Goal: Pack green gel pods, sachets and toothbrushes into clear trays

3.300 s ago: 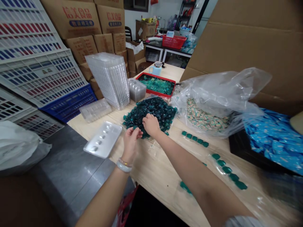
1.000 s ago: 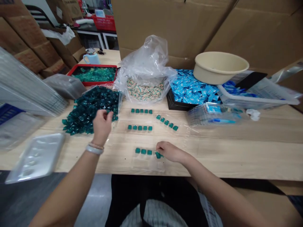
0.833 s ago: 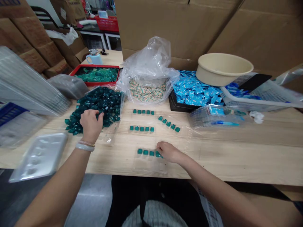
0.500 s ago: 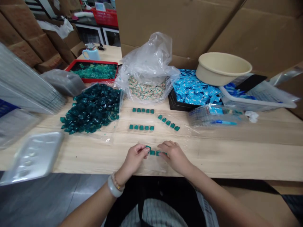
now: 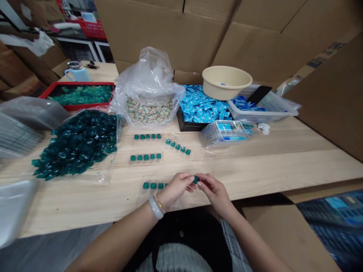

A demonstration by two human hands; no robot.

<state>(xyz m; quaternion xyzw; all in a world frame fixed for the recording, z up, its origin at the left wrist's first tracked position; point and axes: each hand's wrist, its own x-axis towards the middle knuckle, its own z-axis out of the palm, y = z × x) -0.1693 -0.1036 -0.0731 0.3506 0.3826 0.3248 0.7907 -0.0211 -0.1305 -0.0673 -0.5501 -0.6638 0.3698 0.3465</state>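
Observation:
My left hand (image 5: 176, 189) and my right hand (image 5: 213, 190) meet near the table's front edge, fingertips pinched together on one small teal candy (image 5: 195, 179). A short row of teal candies (image 5: 153, 185) lies on a clear tray just left of my hands. Three more rows of teal candies (image 5: 146, 156) sit on clear trays farther back. A big heap of dark teal candies (image 5: 76, 141) spreads over clear plastic at the left.
A clear bag of striped candies (image 5: 148, 109) stands mid-table beside a black tray of blue packets (image 5: 200, 107), a beige bowl (image 5: 226, 81) and a white basket (image 5: 266, 106). A red tray (image 5: 76, 95) sits back left. Cardboard walls the back and right.
My left hand left the teal heap and came to the front row beside my right hand. Both hands now pinch one candy. The view has swung to the right.

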